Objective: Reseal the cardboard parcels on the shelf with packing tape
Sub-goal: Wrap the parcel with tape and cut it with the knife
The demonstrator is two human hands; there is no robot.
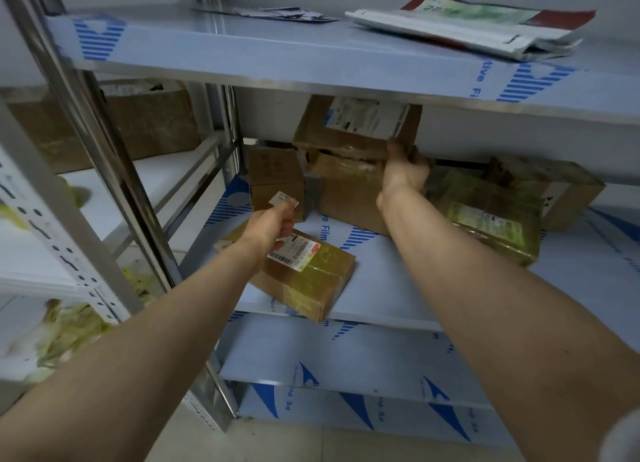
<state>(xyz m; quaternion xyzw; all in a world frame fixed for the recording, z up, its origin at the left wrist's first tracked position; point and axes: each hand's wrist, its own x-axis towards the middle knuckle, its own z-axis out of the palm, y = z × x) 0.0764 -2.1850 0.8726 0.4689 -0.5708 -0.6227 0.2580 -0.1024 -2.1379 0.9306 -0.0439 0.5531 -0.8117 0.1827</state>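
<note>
While gripping the tilted parcel (332,132) in the right hand (403,172) and pinching a paper slip (284,199) in the left hand (272,224), seems to be fetching it, next needing tape, none seen nearby.

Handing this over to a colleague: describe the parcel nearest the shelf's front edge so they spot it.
On the rack's box-filled shelf, just below the left hand pinching a paper slip, lies a flat cardboard parcel. Unlike the boxes behind, it sits at the front edge, white barcode label upward.
</note>
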